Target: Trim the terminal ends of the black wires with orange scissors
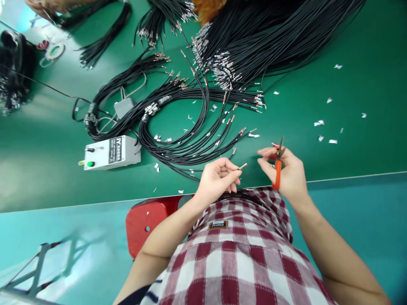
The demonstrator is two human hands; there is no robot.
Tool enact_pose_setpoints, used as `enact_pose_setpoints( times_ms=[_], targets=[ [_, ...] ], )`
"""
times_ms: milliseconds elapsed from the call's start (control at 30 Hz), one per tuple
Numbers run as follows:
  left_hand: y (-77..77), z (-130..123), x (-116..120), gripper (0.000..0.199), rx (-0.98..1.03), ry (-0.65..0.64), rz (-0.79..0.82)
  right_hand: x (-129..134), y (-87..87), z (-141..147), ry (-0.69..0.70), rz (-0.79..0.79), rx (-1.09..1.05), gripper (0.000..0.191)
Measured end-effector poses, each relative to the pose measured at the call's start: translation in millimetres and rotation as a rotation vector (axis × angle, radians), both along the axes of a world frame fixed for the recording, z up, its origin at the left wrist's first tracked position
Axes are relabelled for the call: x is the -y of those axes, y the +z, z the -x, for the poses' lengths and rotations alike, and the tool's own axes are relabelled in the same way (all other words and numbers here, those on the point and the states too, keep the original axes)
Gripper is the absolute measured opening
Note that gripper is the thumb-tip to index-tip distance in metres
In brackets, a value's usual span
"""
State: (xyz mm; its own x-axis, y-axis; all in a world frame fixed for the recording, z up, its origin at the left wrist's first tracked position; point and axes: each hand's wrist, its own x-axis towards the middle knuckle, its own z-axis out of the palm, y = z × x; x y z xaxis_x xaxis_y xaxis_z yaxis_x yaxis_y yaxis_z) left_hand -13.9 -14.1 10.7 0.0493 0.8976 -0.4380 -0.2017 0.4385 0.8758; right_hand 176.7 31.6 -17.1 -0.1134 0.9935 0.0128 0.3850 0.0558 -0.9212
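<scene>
Between thumb and fingers, my left hand (pixel 219 180) pinches a black cable whose stripped end (pixel 243 166) sticks out to the right, showing copper-coloured wire. My right hand (pixel 288 169) is wrapped round small scissors with orange-red handles (pixel 277 174), their blades pointing away from me. Its thumb and forefinger reach toward the left hand, a short gap apart from it. Just beyond my left hand lies a looped bundle of black cables (pixel 178 156), several with bare copper ends fanned toward my hands. White tape or wrap holds part of the bundle.
A white control box (pixel 111 153) with a green button stands at left. Big piles of black cables (pixel 270 46) lie at the back. White scraps (pixel 319 123) dot the green table (pixel 359 148). Another person's hand (pixel 52 7) works at top left. A red stool (pixel 143 224) stands below the edge.
</scene>
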Motion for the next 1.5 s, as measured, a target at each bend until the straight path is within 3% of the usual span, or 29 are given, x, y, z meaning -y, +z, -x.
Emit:
enact_pose_setpoints(
  times_ms=[133,300,433,500,567,633,733,867,967,1333,1500],
  targets=[
    [0.3,-1.7,-0.8,0.033,-0.004,0.007,-0.007,24.1,9.4,24.7,0.061,0.161,-0.345,0.018],
    [-1.9,-3.5,3.8,0.028,-0.091,0.010,-0.048,26.9,13.8,36.7,-0.008,0.139,-0.355,0.017],
    [-8.0,-8.9,9.7,0.015,-0.405,-0.001,-0.237,24.4,12.7,35.0,0.006,0.027,-0.137,0.012],
    [-11.1,-12.0,10.7,0.010,-0.614,0.003,-0.385,26.1,12.5,35.2,0.019,-0.112,0.078,0.010],
    [-12.6,-13.9,9.9,0.008,-0.684,0.008,-0.453,28.7,13.0,35.2,0.025,-0.259,0.259,0.010],
    [-11.7,-13.3,7.4,0.007,-0.573,0.014,-0.384,30.1,14.3,32.4,0.020,-0.318,0.304,0.010],
    [-6.5,-6.6,1.8,0.017,-0.235,0.023,-0.156,25.6,16.1,20.0,0.008,-0.272,0.254,0.009],
    [0.8,6.2,-4.7,0.026,0.064,0.043,-0.016,11.4,15.5,2.2,0.164,-0.369,0.540,0.027],
    [3.8,11.1,-5.6,0.025,0.129,0.043,0.001,5.7,15.3,1.0,0.275,-0.485,0.705,0.035],
    [6.5,14.5,0.3,0.025,0.219,0.078,-0.043,-1.5,17.6,13.8,0.266,-0.745,0.940,0.038],
    [9.6,15.9,-0.9,0.026,0.286,0.126,-0.005,-5.2,19.4,17.8,0.324,-0.763,0.989,0.039]
  ],
)
